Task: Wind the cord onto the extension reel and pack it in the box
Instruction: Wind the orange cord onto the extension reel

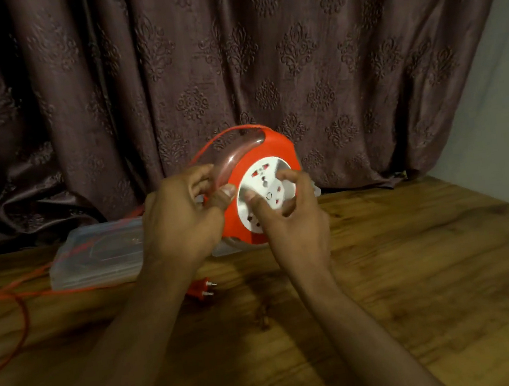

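Winding barely begun: my left hand [182, 221] grips the reel [256, 189], right hand [288, 217] pinches its white dial [266, 191], cord [19, 308] loose at 9 o'clock, box [99, 255] unfilled.

1. Dim, warm indoor light; the corners fall off into darkness, most at the lower left.
2. Brightest area: the white face of the reel [264, 191], which shows no glare.
3. The arms cast soft, broad shadows on the table [418, 268]; a faint sheen lies at its left.
4. Wide-angle distortion tilts the wall [505, 95] at the right edge.
5. Overall softness and grain; curtain [228, 50] folds at left sink into near black.
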